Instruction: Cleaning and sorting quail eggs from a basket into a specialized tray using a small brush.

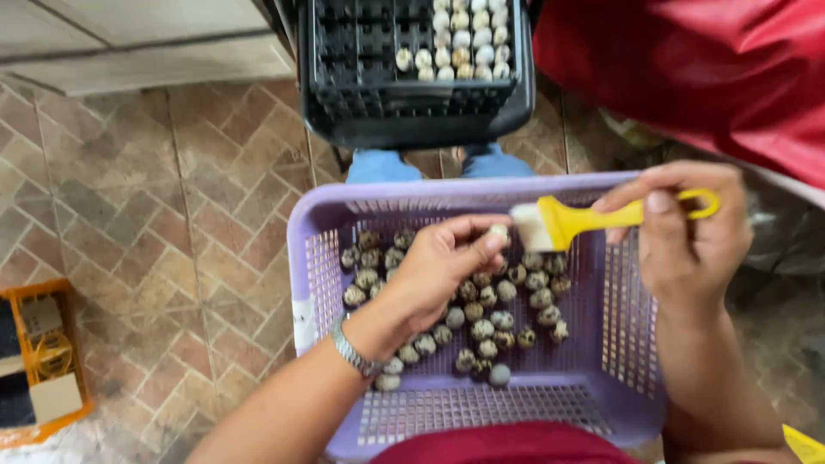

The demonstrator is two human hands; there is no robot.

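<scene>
- One small egg (498, 233) sits pinched between the thumb and fingertips of the left hand (438, 266), held above the middle of the basket.
- Just to its right, almost touching it, is the pale bristle end of a brush (567, 222); whether the bristles meet the shell cannot be told.
- The right hand (687, 236) has its grip closed around the brush's yellow handle, thumb on top, with the handle's ring end poking out to the right.
- The held egg is pale cream, and any speckles are too small to tell.
- Dozens of speckled eggs (490, 318), brown-blotched on cream, lie loose on the floor of the purple slotted basket (318, 223), under and around the left hand; too many overlap for an exact count.
- One black tray (369, 69) stands at the far side, with pale eggs (464, 39) filling the cells at its right and the left cells empty.
- One metal watch (354, 351) circles the left wrist.
- One orange crate (43, 361) rests on the tiled floor at the near left.
</scene>
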